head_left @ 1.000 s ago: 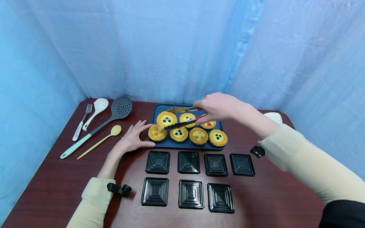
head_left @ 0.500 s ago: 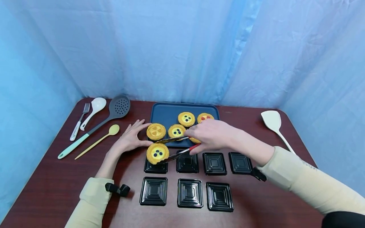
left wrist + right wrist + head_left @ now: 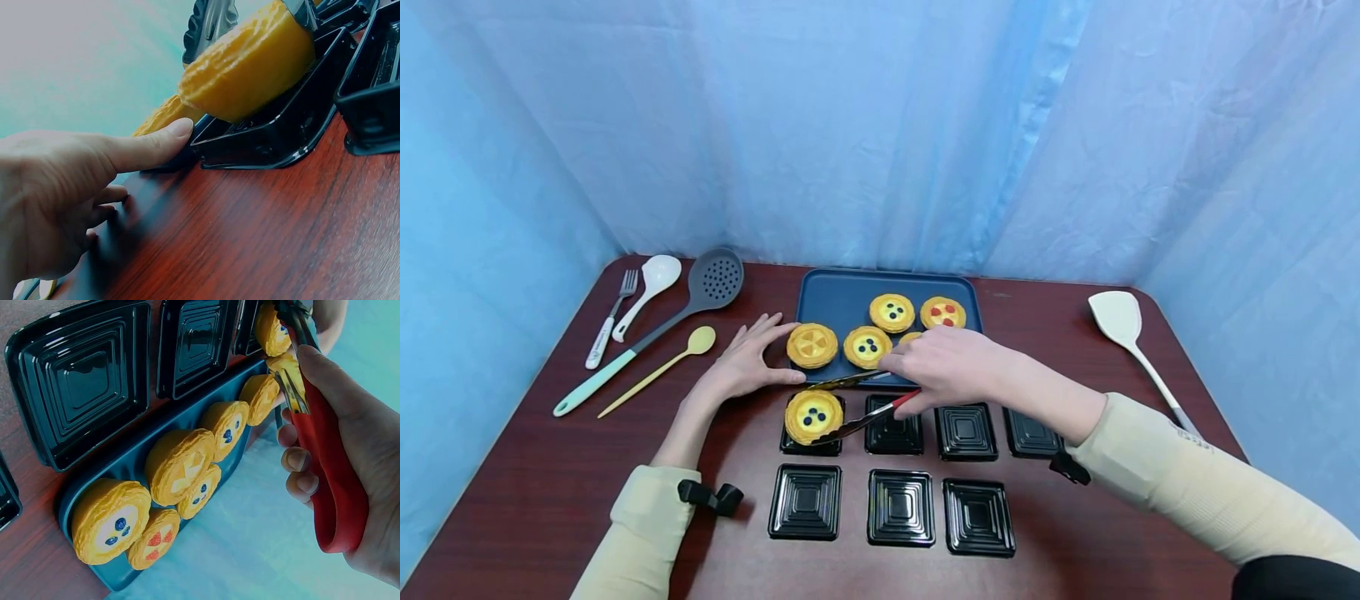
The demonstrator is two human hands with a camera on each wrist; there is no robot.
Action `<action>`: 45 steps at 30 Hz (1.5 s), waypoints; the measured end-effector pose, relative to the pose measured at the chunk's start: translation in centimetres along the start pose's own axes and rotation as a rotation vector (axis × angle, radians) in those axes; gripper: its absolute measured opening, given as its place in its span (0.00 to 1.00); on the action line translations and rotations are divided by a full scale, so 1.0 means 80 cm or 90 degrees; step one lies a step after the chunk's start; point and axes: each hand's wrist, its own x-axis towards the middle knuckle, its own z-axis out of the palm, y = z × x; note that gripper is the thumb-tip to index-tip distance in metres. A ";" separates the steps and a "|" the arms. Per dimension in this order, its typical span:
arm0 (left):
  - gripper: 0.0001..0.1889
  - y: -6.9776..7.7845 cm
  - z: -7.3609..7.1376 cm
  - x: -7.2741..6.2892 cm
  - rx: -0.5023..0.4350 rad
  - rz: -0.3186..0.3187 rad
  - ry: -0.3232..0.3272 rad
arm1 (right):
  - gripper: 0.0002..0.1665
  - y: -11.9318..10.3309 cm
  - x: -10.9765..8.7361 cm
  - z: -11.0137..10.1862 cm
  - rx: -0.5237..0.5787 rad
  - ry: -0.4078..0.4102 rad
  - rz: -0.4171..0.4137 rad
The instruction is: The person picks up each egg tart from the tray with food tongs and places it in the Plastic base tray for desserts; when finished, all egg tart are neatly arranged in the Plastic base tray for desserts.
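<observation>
My right hand [image 3: 958, 364] grips red-handled metal tongs [image 3: 331, 481]. Their tips sit on either side of a blueberry-topped egg tart [image 3: 814, 417]. That tart is over the back-left black square container [image 3: 250, 150], tilted, its lower edge inside the container's rim in the left wrist view. My left hand [image 3: 745, 358] rests at the left end of the blue tray [image 3: 838, 292], fingers extended and thumb [image 3: 162, 140] at its near corner. Beside those fingers lies a tart with yellow fruit pieces [image 3: 812, 345]. Several other tarts stay on the tray, some partly hidden behind my right hand.
Several more black containers [image 3: 901, 508] stand in two rows before the tray. At left lie a fork [image 3: 601, 342], a white ladle [image 3: 659, 273], a grey skimmer [image 3: 715, 279] and a yellow spoon [image 3: 700, 340]. A white spatula [image 3: 1116, 317] lies at right, and blue curtains surround the table.
The tongs have carried the blueberry tart from the tray's back-left spot toward me, then lowered it over the back-left container. My left hand has stayed at the tray's edge.
</observation>
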 end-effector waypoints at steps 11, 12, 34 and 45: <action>0.47 0.000 0.000 0.001 -0.004 0.002 0.002 | 0.35 0.001 0.000 0.001 0.002 -0.002 0.004; 0.47 0.000 0.000 0.002 -0.005 0.003 0.002 | 0.35 0.001 0.001 0.001 0.002 -0.002 0.003; 0.47 -0.001 -0.001 0.001 -0.007 0.004 0.003 | 0.36 0.000 0.004 0.000 -0.003 -0.012 0.001; 0.47 -0.002 0.000 0.000 -0.010 0.006 0.002 | 0.36 -0.002 0.006 0.001 -0.004 -0.021 0.008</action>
